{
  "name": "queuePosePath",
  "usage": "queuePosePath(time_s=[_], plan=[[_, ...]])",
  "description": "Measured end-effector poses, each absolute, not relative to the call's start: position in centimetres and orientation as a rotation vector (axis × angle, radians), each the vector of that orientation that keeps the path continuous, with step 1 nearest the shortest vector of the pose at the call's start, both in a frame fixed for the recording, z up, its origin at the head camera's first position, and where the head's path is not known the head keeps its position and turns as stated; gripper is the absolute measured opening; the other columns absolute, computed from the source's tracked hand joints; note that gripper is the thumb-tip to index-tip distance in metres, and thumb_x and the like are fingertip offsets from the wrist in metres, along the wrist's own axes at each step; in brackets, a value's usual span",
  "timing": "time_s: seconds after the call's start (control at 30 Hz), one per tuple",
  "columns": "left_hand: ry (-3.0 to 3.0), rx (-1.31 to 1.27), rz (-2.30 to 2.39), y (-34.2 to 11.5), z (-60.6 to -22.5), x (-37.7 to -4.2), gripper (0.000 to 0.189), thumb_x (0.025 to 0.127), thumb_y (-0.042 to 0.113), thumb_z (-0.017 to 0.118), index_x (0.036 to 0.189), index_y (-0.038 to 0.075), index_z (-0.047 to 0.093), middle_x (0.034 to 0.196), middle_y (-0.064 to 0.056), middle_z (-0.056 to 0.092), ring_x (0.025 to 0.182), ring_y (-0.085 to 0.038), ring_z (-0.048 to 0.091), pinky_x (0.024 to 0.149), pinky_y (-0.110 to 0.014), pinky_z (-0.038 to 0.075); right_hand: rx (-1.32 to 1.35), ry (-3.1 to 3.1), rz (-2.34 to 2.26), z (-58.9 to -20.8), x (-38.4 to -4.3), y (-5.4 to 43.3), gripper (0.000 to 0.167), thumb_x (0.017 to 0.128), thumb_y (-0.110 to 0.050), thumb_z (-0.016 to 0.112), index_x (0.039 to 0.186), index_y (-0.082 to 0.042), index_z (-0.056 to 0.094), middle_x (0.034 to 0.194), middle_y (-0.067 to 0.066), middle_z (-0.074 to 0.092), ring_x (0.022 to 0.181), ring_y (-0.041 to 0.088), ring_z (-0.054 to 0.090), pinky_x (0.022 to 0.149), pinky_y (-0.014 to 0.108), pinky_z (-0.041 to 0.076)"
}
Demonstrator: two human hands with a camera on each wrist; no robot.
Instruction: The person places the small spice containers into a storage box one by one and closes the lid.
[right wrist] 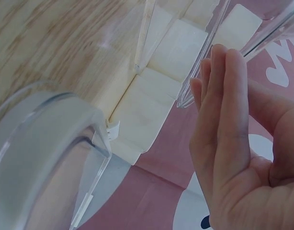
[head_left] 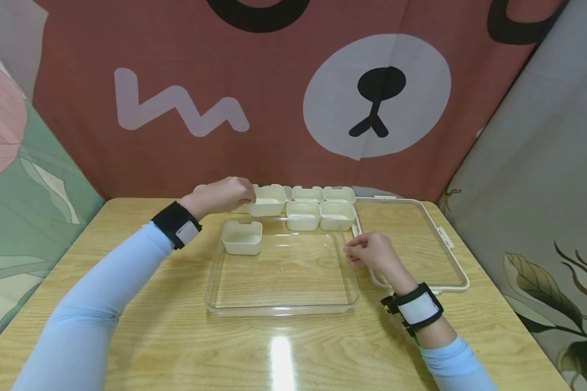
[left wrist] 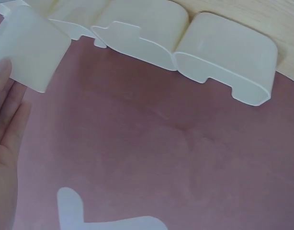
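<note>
My left hand (head_left: 225, 194) pinches one side of a small cream-white bin (head_left: 268, 202), thumb on its wall in the left wrist view. That bin (left wrist: 29, 48) is raised at the back, in front of similar bins. A wide clear plastic box (head_left: 283, 312) lies before me, with one cream-white bin (head_left: 242, 239) standing in its back left corner. At the box's right wall my right hand (head_left: 374, 252) holds the rim between thumb and fingers. In the right wrist view, the clear rim (right wrist: 271, 28) runs to the fingertips of the right hand (right wrist: 233, 134).
Several more cream-white bins (head_left: 303, 214) stand in rows behind the box, against the brown bear-print curtain (head_left: 274, 152). A clear lid with a white frame (head_left: 452, 285) lies on the right of the wooden table (head_left: 215, 353).
</note>
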State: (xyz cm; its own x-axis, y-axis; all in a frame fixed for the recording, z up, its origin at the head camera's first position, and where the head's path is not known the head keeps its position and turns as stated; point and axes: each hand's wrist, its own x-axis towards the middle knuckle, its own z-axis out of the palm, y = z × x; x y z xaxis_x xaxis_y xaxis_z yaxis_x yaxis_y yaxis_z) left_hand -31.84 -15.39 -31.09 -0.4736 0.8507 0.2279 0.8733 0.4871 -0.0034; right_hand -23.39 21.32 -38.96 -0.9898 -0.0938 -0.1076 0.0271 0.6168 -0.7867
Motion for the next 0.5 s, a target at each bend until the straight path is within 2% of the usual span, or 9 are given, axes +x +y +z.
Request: queuePosePath(time_s=[0.27, 0.5], plan=[[-2.488, -1.510, -0.164, -14.4, -31.0, -30.8, 0.012, 0.082, 0.000, 0.069, 0.093, 0.004, 0.073, 0.092, -0.007, 0.069, 0.085, -0.018, 0.063, 0.075, -0.028, 0.054, -0.023, 2.704, -1.303, -38.9, -23.5, 21.3, 0.018, 0.089, -0.013, 0.065, 0.096, 0.003, 0.069, 0.080, 0.013, 0.071, 0.065, 0.014, 0.068, 0.066, 0.035, 0.058], [-2.411, -1.571, -0.132, -13.8, -31.2, -30.1, 0.011, 0.084, -0.003, 0.066, 0.088, 0.005, 0.071, 0.085, -0.005, 0.065, 0.079, -0.016, 0.059, 0.069, -0.025, 0.051, -0.045, 2.705, -1.304, -39.0, -23.5, 21.4, 0.018, 0.089, -0.012, 0.064, 0.096, 0.004, 0.069, 0.080, 0.014, 0.072, 0.065, 0.015, 0.068, 0.065, 0.035, 0.058]])
